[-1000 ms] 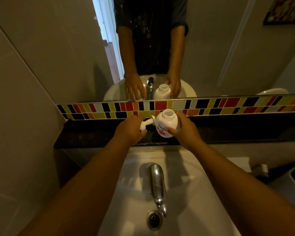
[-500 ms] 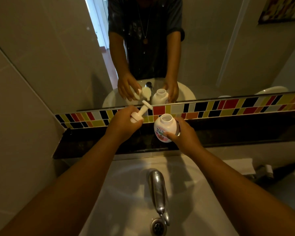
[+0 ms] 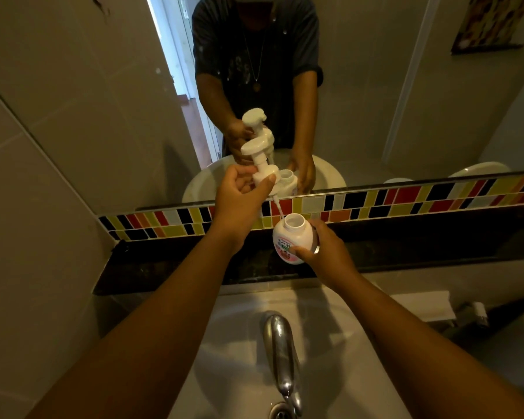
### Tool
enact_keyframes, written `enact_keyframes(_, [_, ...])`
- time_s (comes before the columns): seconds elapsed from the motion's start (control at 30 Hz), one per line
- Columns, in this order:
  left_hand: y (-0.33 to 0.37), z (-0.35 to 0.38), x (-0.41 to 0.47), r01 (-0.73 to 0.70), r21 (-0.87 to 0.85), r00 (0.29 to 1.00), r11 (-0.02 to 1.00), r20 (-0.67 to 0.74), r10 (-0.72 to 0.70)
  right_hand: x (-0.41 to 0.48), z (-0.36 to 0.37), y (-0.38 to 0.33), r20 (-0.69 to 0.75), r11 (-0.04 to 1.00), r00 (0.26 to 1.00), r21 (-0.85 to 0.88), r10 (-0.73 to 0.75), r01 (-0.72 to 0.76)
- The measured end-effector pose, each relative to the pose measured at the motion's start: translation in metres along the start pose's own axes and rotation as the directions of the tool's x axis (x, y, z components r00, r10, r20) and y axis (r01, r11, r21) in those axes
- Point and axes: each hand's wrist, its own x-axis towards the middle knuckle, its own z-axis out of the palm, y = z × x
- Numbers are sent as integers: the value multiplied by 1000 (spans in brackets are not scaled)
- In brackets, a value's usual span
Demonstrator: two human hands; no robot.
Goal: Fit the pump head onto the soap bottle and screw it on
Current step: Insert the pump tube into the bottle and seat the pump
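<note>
Pump head (image 3: 259,160) now raised above bottle (image 3: 291,238)

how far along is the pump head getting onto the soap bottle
Done: the left hand has the pump head in its grip, raised above the soap bottle, which the right hand steadies on the dark ledge. In hand: the dip tube is angled down towards the open neck, its tip just at the rim. Left: lower the tube in, seat the collar, then screw it on.

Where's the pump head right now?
Head view, centre-left: the left hand holds the pump head raised above the soap bottle, dip tube nearing its open neck.
</note>
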Motion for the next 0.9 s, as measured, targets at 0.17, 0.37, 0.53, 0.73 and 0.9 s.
enact_keyframes(0.17, [-14,17,-5,-2,-13,997,1000,71,3,3,2,4,-11,1000,1000,-11,-2,2])
enact_keyframes(0.37, [-37,25,-7,46,38,985,998,165,-51,5,2,7,-15,1000,1000,-7,-8,8])
enact_keyframes(0.53, [-51,29,-9,39,119,974,992,218,-64,5,4,6,-28,1000,1000,5,3,-3])
enact_keyframes(0.73, [-48,21,-2,1,168,957,986,286,-49,7,4,7,-17,1000,1000,18,16,-16])
enact_keyframes(0.9, [-54,16,1,-12,233,937,972,343,-71,7,4,9,-21,1000,1000,15,1,-1])
